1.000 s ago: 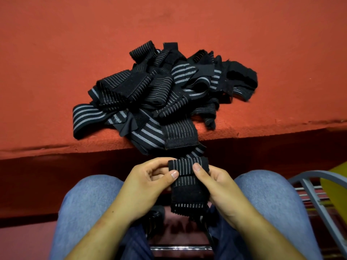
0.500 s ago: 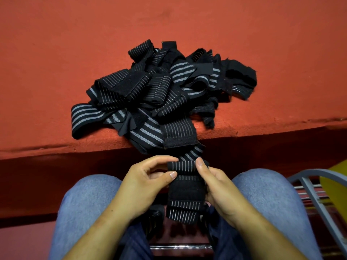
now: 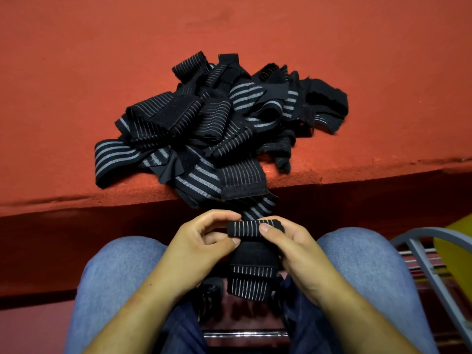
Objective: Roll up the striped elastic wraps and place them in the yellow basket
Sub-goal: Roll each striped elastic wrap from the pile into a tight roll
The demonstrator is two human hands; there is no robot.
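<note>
- One wrap (image 3: 249, 228) held: its top, folded flat earlier, is now a roll.
- Fingers of left hand (image 3: 200, 251) and right hand (image 3: 301, 254) pinch it.
- One pile (image 3: 217, 123) at 12 o'clock.

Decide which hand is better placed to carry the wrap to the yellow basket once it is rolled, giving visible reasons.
Probably the right hand: the yellow basket shows at the far right, on that hand's side, and this hand pinches the roll.

The upper frame is filled by a red felt-covered surface (image 3: 76, 60), shadowed dark beneath its worn front edge. A grey metal frame (image 3: 434, 230) is seen at lower right, a chrome bar (image 3: 245, 334) at bottom centre.
</note>
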